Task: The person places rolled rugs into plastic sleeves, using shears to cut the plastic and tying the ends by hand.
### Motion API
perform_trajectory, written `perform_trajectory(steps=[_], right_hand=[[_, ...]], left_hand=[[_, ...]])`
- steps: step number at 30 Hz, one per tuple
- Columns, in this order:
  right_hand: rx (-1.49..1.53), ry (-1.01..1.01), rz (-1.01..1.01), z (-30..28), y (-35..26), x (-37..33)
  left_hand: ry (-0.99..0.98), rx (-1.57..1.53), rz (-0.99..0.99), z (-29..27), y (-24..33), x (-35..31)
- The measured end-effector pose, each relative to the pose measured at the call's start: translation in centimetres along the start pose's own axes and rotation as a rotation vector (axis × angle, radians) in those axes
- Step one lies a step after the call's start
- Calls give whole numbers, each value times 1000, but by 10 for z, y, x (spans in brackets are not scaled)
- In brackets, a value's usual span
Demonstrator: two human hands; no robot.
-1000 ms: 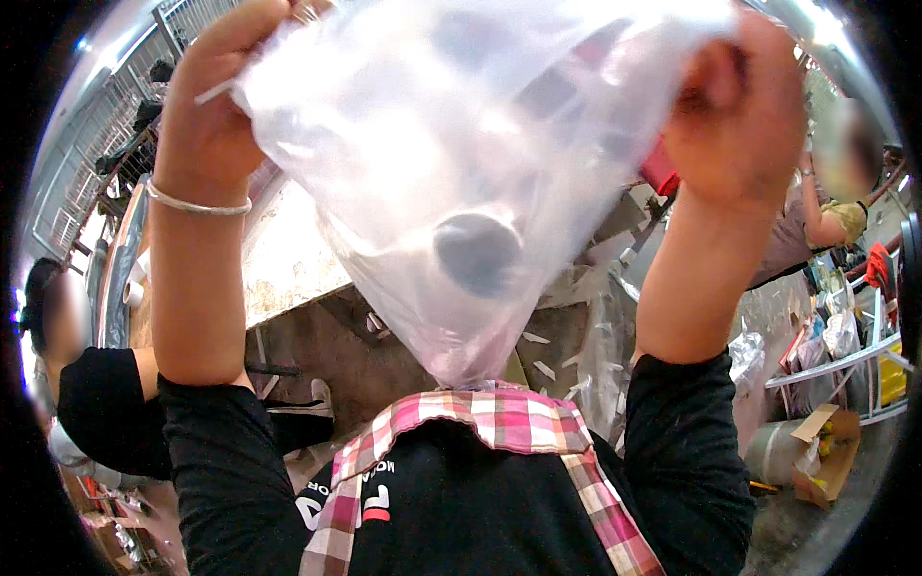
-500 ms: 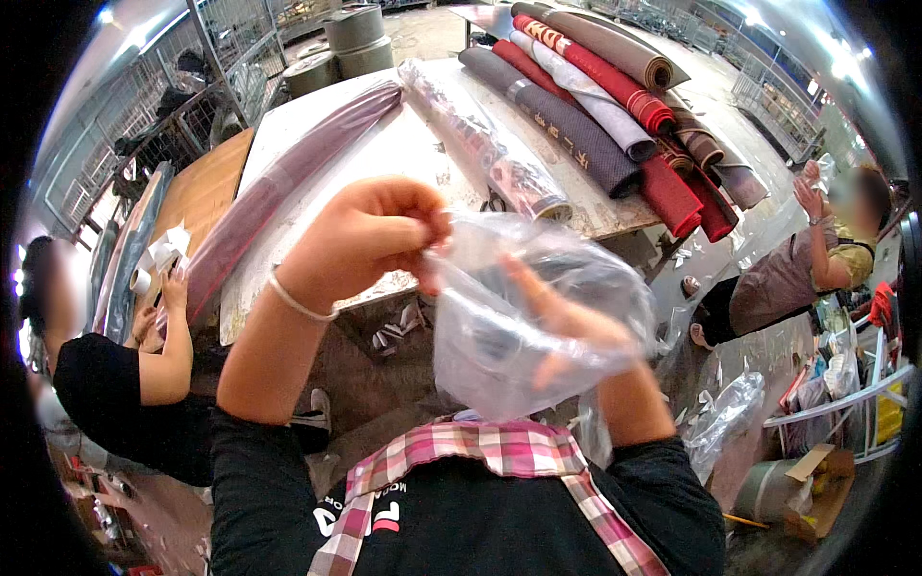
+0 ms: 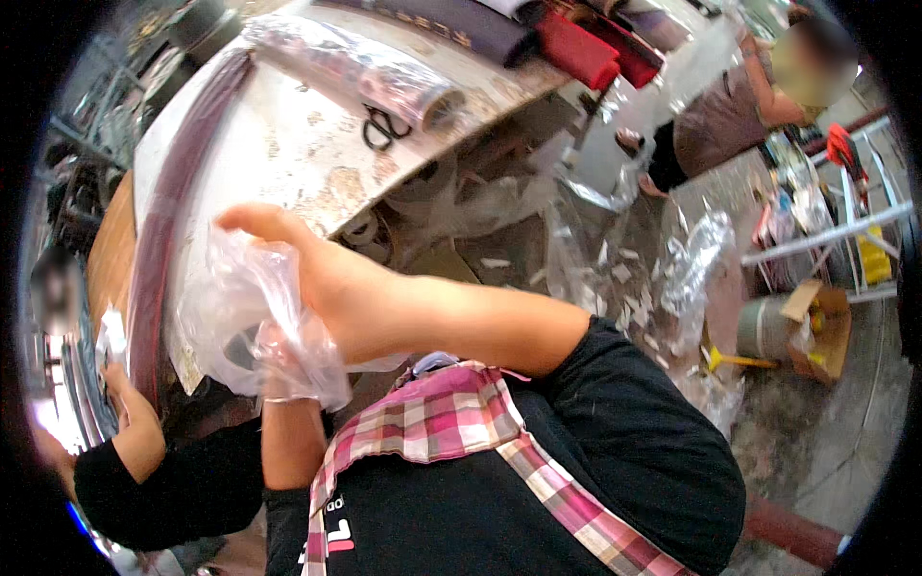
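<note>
A crumpled clear plastic bag (image 3: 226, 307) bunches in front of me at the table's near left edge. My right hand (image 3: 322, 269) reaches across to the left and grips the bag, its thumb sticking out past the film. Below it, my left hand (image 3: 283, 350) is inside the plastic, which drapes down over its wrist. Film and blur veil the left fingers. Just beyond the hands, a long dark red roll (image 3: 187, 182) in plastic lies along the table (image 3: 288, 144). Black-handled scissors (image 3: 384, 127) rest beside a patterned roll (image 3: 360, 72) in clear film.
Red rolled mats (image 3: 581, 48) stick out over the table's far right edge. One person (image 3: 144, 432) works close at my left; another (image 3: 720, 115) stands at right. Plastic film (image 3: 696, 278) and scraps litter the floor near a cardboard box (image 3: 816, 331) and a white metal rack (image 3: 845, 226).
My view has turned, and both hands have moved left with the bag. The right hand has come out of the bag and grips its outside; the left hand has gone inside.
</note>
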State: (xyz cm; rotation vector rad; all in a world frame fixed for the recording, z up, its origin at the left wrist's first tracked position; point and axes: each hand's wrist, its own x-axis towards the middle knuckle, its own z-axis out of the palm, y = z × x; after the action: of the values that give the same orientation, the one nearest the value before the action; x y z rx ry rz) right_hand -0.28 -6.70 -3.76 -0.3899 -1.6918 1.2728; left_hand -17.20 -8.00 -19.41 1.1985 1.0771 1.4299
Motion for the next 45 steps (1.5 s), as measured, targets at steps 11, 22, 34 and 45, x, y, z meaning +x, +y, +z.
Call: perform_trajectory(steps=[11, 22, 34, 45], right_hand=[[-1417, -645, -298, -49, 17, 7], [-971, -164, 229, -25, 34, -37], [-586, -42, 66, -33, 24, -54], [-29, 89, 338, -7, 52, -95]], left_hand=[[-804, 279, -749, 45, 121, 28], [-520, -383, -74, 38, 88, -2], [-554, 201, -285, 38, 84, -3], [-504, 215, -499, 64, 87, -42]])
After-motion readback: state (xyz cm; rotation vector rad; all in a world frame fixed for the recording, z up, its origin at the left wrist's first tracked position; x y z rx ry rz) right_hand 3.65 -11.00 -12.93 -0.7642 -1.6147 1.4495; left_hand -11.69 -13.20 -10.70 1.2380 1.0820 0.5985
